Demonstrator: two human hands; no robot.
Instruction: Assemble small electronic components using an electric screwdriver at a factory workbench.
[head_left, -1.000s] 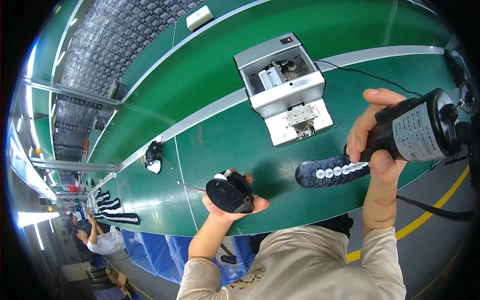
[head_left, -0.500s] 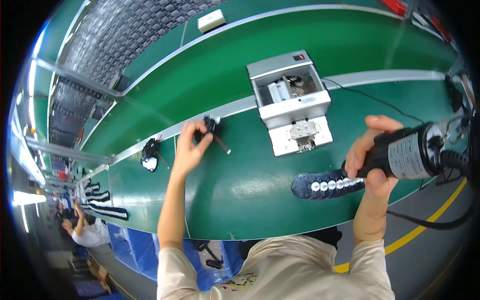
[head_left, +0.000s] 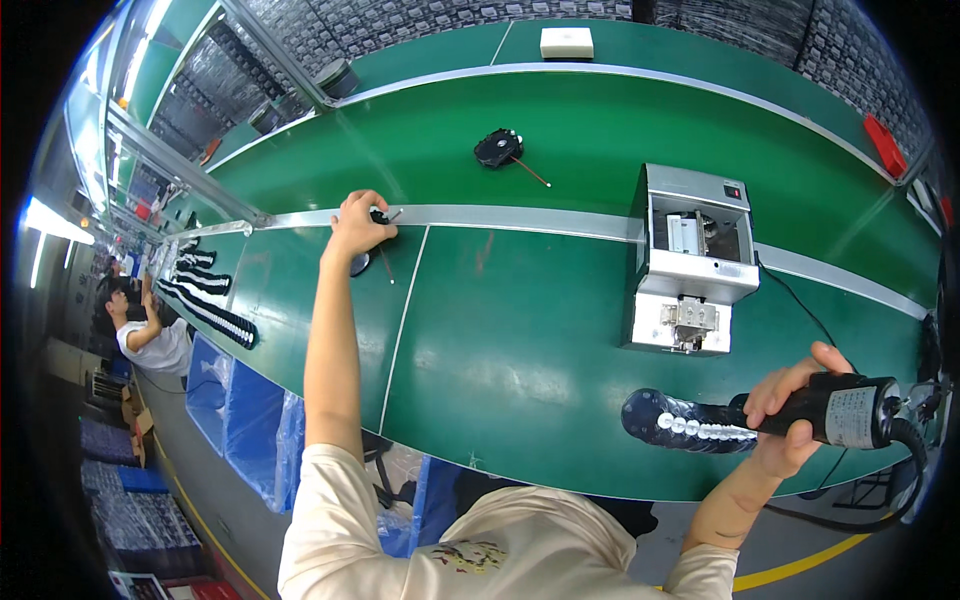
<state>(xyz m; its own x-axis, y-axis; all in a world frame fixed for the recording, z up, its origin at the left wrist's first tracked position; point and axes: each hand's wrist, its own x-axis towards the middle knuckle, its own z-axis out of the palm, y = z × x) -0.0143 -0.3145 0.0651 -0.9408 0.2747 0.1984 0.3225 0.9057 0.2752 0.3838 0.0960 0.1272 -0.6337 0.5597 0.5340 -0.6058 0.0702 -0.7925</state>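
Observation:
At the far edge of the bench, my left hand [head_left: 358,226] has its fingers closed around a small black part [head_left: 378,216] with a thin wire; the hand covers most of it. A similar black round part [head_left: 498,149] with a reddish wire lies on the green belt [head_left: 590,150] beyond the metal rail. My right hand [head_left: 785,415] grips a black electric screwdriver [head_left: 850,410] with a pale label and thick cable, held sideways. Just left of it, a row of overlapping dark round parts [head_left: 650,420] with white discs lies on the bench.
A grey metal machine [head_left: 695,270] with a red switch stands at the bench's back right, its cord running right. Blue bins [head_left: 245,425] sit below the front edge. More black-and-white rows [head_left: 215,312] lie at left near a seated co-worker [head_left: 155,335]. A white box [head_left: 566,43] rests farther back.
My left hand has let go of one black part, which now lies on the belt, and moved left to the other. The right hand still holds the screwdriver. The whole view has shifted.

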